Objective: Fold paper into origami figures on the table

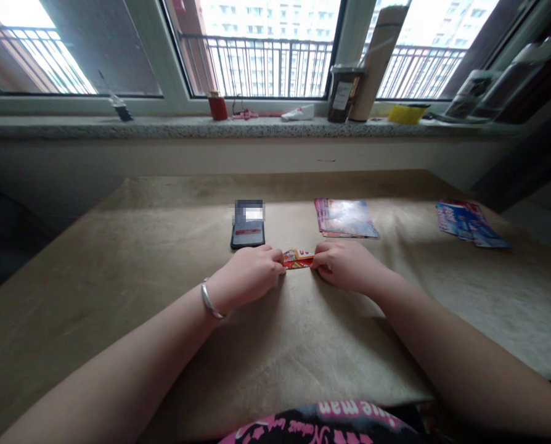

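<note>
Between my two hands, low over the table, is a small red and orange printed piece of folded paper (298, 259). My left hand (257, 269), with a silver bangle on its wrist, pinches the left end. The right end is pinched by the fingers of my right hand (342, 264). A fold runs along the length of the piece, and its ends are hidden under my fingers. Just beyond my left hand lies a dark phone (248, 228) with its screen lit. Past my right hand rests a stack of glossy pink and blue printed sheets (349, 217).
A second pile of blue and pink printed sheets (469, 223) lies at the right of the table (118, 259). Along the granite windowsill (164, 127) stand a red bottle (217, 106), a dark lidded container (344, 95), a tall tube (378, 61) and a yellow item (407, 113).
</note>
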A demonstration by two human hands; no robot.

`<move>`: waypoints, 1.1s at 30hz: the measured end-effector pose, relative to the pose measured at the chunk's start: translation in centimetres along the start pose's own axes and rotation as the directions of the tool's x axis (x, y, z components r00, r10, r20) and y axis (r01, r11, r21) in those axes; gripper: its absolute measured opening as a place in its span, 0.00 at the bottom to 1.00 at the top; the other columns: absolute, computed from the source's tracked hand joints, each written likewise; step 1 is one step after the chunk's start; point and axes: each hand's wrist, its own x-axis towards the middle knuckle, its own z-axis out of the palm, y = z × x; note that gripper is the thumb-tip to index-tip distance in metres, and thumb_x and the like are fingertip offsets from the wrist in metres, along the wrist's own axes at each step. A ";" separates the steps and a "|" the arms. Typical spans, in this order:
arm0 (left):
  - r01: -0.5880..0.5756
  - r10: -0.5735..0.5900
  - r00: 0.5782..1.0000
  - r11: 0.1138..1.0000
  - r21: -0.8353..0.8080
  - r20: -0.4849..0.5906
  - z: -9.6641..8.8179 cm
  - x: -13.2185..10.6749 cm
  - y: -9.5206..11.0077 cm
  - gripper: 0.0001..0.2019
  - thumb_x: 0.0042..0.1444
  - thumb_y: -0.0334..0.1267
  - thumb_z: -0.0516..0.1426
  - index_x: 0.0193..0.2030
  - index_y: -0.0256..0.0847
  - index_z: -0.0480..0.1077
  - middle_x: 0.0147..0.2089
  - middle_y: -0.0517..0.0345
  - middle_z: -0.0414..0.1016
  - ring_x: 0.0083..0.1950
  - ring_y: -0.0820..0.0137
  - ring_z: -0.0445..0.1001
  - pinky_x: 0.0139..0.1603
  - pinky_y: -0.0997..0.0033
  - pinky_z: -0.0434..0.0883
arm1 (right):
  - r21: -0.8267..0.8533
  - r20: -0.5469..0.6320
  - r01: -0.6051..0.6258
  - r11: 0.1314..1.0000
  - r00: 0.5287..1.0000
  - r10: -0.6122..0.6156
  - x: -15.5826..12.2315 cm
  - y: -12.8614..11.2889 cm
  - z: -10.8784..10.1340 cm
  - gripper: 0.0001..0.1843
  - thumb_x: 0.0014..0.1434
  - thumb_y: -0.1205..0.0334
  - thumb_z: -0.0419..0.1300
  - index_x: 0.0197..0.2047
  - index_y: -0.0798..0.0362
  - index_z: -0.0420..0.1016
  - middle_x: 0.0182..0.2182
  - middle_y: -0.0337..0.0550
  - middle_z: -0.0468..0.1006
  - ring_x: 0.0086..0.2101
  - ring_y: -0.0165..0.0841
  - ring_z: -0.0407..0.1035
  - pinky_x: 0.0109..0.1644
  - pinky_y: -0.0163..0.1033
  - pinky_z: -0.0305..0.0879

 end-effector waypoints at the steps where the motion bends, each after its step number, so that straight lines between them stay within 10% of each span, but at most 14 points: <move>1: -0.002 0.002 1.000 0.999 0.034 0.004 0.0 0.0 0.5 0.11 0.56 0.26 0.51 0.38 0.38 0.74 0.39 0.53 0.73 0.38 0.69 0.70 0.37 0.70 0.70 | -0.010 -0.004 0.000 1.000 1.000 0.000 0.0 -0.2 0.1 0.10 0.55 0.68 0.55 0.33 0.51 0.78 0.31 0.42 0.76 0.30 0.30 0.67 0.31 0.35 0.52; 15: -0.023 0.026 0.996 0.999 0.029 -0.084 0.9 0.4 0.4 0.14 0.56 0.29 0.51 0.49 0.37 0.67 0.43 0.52 0.72 0.42 0.65 0.69 0.42 0.64 0.71 | 0.040 -0.151 0.122 0.992 0.982 -0.115 0.1 -0.8 0.8 0.11 0.60 0.69 0.52 0.35 0.52 0.76 0.33 0.42 0.77 0.32 0.30 0.65 0.34 0.35 0.54; 33: -0.074 0.078 0.997 0.991 0.112 -0.026 0.9 0.3 0.0 0.09 0.59 0.26 0.49 0.39 0.36 0.70 0.41 0.52 0.72 0.36 0.69 0.69 0.35 0.69 0.69 | -0.070 -0.046 0.081 0.994 0.995 -0.085 0.3 -0.5 -0.2 0.11 0.58 0.68 0.55 0.35 0.50 0.79 0.32 0.41 0.78 0.29 0.30 0.66 0.30 0.36 0.50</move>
